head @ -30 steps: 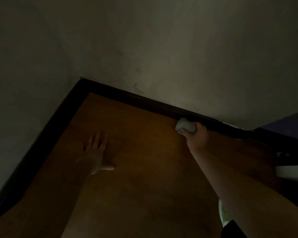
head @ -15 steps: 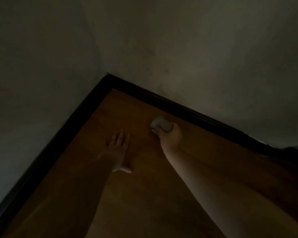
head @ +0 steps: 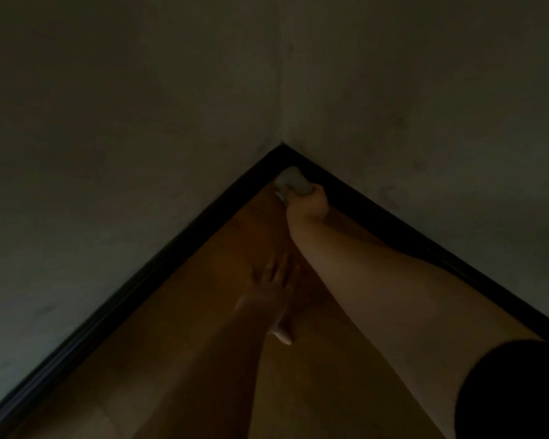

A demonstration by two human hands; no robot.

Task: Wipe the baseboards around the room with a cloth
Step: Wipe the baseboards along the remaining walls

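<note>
A black baseboard [head: 159, 264] runs along two walls and meets in the corner at the upper middle of the dim head view. My right hand [head: 308, 204] grips a pale bunched cloth [head: 293, 180] and holds it against the baseboard right at that corner. My left hand [head: 271, 286] lies flat on the wooden floor [head: 203, 359], fingers straight and pointing toward the corner, partly under my right forearm.
Two plain grey walls [head: 140, 122] close in the corner. The right baseboard run [head: 441, 251] stretches away to the lower right. A dark sleeve [head: 514, 391] covers my right upper arm at the bottom right.
My right hand has slid the cloth leftward along the baseboard into the corner. The view has turned toward the corner, and my left hand stays flat on the floor.
</note>
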